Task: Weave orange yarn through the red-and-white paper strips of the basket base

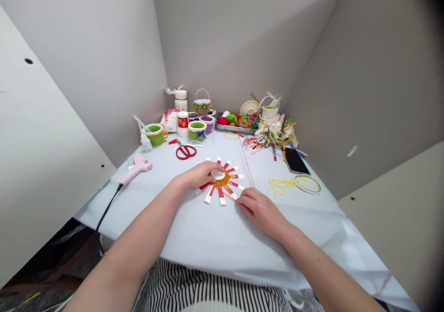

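Note:
A radial piece of red-and-white paper strips [222,182] with an orange centre lies on the pale tabletop sheet [208,238]. My left hand [197,174] reaches over it from the left, its fingertips gripping a small white disc [218,175] on the orange centre. My right hand [260,211] lies on the sheet at the lower right of the strips. Its fingertips touch or nearly touch the strip ends, and it holds nothing I can see. Strips on the left side are partly hidden under my left hand.
Red-handled scissors [185,152] and a pink glue gun [136,168] with a black cord lie to the left. Small woven baskets [156,134] and a tray of yarn balls [234,124] stand behind. A phone [296,160], ribbons [270,134] and a round hoop [307,184] lie right. White panels surround the table.

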Action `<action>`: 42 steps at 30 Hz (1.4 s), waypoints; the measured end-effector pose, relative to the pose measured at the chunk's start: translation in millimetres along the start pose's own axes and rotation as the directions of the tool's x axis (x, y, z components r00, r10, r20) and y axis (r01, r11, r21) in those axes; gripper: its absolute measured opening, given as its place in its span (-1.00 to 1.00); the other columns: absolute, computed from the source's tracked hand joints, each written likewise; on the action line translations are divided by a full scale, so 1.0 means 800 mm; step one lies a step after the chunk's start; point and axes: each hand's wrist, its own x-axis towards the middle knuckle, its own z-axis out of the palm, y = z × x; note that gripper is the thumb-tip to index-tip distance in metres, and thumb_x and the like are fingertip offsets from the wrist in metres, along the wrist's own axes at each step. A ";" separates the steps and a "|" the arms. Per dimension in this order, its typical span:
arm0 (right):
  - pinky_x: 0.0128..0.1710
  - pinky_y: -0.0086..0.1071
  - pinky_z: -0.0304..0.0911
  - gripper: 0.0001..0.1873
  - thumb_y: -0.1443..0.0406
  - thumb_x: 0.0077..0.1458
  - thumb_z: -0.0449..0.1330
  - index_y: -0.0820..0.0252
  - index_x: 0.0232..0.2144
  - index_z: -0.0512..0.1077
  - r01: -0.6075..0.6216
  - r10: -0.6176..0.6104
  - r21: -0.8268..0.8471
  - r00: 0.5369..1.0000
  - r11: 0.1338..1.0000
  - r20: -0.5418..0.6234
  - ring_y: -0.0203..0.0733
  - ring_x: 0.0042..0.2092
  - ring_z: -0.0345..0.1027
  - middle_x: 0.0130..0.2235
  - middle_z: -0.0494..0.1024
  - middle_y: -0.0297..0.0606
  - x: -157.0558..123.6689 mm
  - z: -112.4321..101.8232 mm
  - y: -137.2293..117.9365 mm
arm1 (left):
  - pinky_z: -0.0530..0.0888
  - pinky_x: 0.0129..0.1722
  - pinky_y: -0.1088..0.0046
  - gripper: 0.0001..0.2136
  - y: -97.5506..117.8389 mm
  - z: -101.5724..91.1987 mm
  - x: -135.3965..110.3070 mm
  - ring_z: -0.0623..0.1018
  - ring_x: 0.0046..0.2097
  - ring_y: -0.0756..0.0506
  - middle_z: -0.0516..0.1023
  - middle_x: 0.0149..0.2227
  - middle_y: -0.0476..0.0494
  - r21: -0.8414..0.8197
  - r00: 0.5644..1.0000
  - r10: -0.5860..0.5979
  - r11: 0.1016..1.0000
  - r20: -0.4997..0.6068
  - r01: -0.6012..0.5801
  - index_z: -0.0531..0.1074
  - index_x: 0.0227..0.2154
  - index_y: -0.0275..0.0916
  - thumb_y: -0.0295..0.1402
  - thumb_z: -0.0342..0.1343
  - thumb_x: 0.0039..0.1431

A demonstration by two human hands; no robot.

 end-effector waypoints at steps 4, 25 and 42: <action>-0.19 -0.26 0.31 -0.74 0.41 0.27 0.00 0.17 -0.27 0.50 -0.026 0.026 -0.030 1.000 0.999 0.017 -0.11 -0.17 0.34 -0.26 0.49 -0.13 -0.005 0.003 0.001 | 0.38 0.11 0.29 -0.63 -0.002 0.001 0.000 0.47 0.07 -0.18 0.51 0.07 -0.14 -0.009 1.000 -0.005 1.000 -0.003 0.005 0.46 0.00 -0.17 -0.50 0.08 0.11; -0.32 -0.41 0.15 -0.88 0.33 0.15 0.15 0.18 -0.43 0.45 -0.392 0.403 0.112 0.909 0.913 -0.104 -0.23 -0.35 0.34 -0.39 0.53 -0.29 0.063 0.019 0.056 | 0.41 0.07 0.23 -0.64 0.014 0.004 0.001 0.49 0.03 -0.23 0.51 0.01 -0.20 0.001 0.999 -0.049 0.999 -0.016 0.049 0.44 0.00 -0.20 -0.33 0.17 0.12; -0.22 -0.37 0.23 -0.89 0.36 0.18 0.14 0.18 -0.37 0.47 -0.267 0.285 0.168 0.954 0.949 -0.093 -0.20 -0.25 0.35 -0.31 0.48 -0.25 0.046 0.008 0.054 | 0.36 0.13 0.22 -0.64 0.017 0.004 0.003 0.40 0.12 -0.24 0.52 0.01 -0.15 0.057 0.997 -0.050 0.997 -0.063 0.053 0.46 -0.03 -0.16 -0.41 0.20 0.07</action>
